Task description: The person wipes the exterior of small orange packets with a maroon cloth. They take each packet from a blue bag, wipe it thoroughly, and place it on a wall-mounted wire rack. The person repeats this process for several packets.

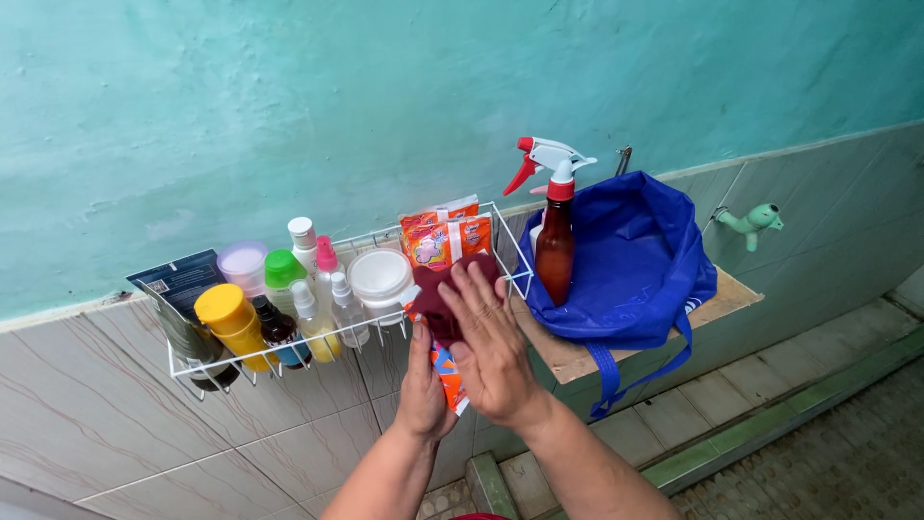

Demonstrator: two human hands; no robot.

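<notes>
My left hand (423,390) holds an orange and white sachet (449,376) upright from below, in front of a white wire rack (510,258) on the wall. My right hand (491,342) presses a dark red cloth (445,300) flat against the sachet, fingers spread. More orange sachets (445,236) stand in the rack's right end, just above my hands.
The rack also holds a white jar (379,279), a yellow-capped bottle (231,323), small spray bottles and a green-capped bottle (282,274). A brown spray bottle (555,231) and a blue cloth bag (635,260) sit on a wooden shelf (577,358). A green tap (756,223) juts from the tiled wall.
</notes>
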